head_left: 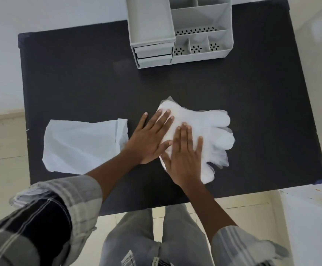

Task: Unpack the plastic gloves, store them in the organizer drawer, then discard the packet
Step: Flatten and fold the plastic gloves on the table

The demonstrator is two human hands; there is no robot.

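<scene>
A stack of clear plastic gloves (212,125) lies flat on the dark table (79,77), fingers pointing right. My left hand (148,137) presses flat on the stack's left edge with fingers spread. My right hand (185,156) lies flat on the stack's near part, palm down. The empty white packet (83,144) lies flat to the left of my hands. A grey organizer (179,29) stands at the table's far edge; its two small drawers (154,54) at the front left are pushed in.
The organizer has several open compartments (196,48) to the right of the drawers. A white surface (313,217) sits off the table's near right corner. Pale tiled floor (1,150) surrounds the table.
</scene>
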